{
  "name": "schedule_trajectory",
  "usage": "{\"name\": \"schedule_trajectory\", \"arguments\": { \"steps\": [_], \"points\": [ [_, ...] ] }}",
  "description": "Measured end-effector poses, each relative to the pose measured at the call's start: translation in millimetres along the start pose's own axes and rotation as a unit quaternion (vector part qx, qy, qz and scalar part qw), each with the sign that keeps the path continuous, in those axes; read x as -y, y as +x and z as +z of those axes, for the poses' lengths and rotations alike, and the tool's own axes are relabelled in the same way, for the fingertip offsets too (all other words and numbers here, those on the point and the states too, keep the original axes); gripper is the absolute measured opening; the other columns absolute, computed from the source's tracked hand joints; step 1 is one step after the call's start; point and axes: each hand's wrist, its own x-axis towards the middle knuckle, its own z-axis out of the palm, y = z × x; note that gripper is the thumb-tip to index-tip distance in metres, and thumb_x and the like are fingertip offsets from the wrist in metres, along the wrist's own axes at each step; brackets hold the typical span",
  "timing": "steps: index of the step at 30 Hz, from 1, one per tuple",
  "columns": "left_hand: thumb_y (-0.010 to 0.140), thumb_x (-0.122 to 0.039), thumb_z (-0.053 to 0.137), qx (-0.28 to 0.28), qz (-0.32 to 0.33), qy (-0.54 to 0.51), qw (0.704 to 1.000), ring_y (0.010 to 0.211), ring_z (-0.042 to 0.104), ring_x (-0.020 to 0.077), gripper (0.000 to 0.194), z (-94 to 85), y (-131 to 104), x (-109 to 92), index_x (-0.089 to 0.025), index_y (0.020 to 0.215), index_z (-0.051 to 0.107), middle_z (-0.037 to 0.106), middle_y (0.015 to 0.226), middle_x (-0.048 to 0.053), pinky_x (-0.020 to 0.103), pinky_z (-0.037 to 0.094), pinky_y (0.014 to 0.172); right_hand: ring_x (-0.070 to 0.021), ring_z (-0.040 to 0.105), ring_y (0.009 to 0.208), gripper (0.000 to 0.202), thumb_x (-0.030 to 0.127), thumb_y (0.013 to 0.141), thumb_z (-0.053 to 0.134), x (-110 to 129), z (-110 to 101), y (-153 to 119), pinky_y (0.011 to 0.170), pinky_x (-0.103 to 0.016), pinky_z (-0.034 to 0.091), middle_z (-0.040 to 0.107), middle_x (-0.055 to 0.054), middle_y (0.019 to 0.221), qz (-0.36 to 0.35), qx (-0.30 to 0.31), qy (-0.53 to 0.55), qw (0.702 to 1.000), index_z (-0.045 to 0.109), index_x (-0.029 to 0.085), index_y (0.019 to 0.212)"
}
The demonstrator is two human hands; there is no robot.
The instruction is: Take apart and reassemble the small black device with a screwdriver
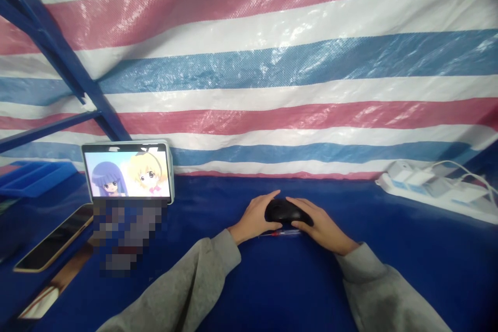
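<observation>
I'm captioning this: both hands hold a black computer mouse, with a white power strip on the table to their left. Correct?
The side is wrong: in the head view, the left hand and right hand hold the black computer mouse, with the white power strip on the table to their right.

A lit tablet [128, 172] (phone [56, 238] beside it), power strip [439, 198].

I watched remotely: blue tabletop [280, 290] carried upright tablet [130, 174], slim tool [277, 234], white power strip [420, 195].
</observation>
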Motion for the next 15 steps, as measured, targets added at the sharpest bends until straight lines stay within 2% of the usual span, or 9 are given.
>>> {"name": "schedule_trajectory", "arguments": {
  "steps": [9, 15],
  "points": [
    [0.072, -0.030, 0.083, -0.011, 0.003, 0.011, 1.000, 0.126, 0.053, 0.0313, 0.086, 0.1, -0.5, -1.6, -0.031, 0.147, 0.042, 0.062, 0.128, 0.007, 0.050, 0.040, 0.107, -0.0274, 0.058, 0.125, 0.054, 0.040, 0.088, 0.061, -3.9, 4.5, -0.3, 0.107, -0.047, 0.048, 0.059, -0.010, 0.137, -0.003, -0.019, -0.008, 1.000, 0.052, 0.029, 0.140],
    [0.071, -0.029, 0.084, -0.017, 0.007, 0.010, 1.000, 0.125, 0.053, 0.0311, 0.086, 1.6, 0.1, 0.1, -0.030, 0.146, 0.042, 0.062, 0.126, 0.007, 0.050, 0.041, 0.107, -0.0264, 0.058, 0.124, 0.053, 0.041, 0.090, 0.059, 0.3, 5.6, 0.6, 0.107, -0.046, 0.048, 0.059, -0.008, 0.136, -0.010, -0.007, 0.000, 1.000, 0.050, 0.031, 0.142]
  ]
}}
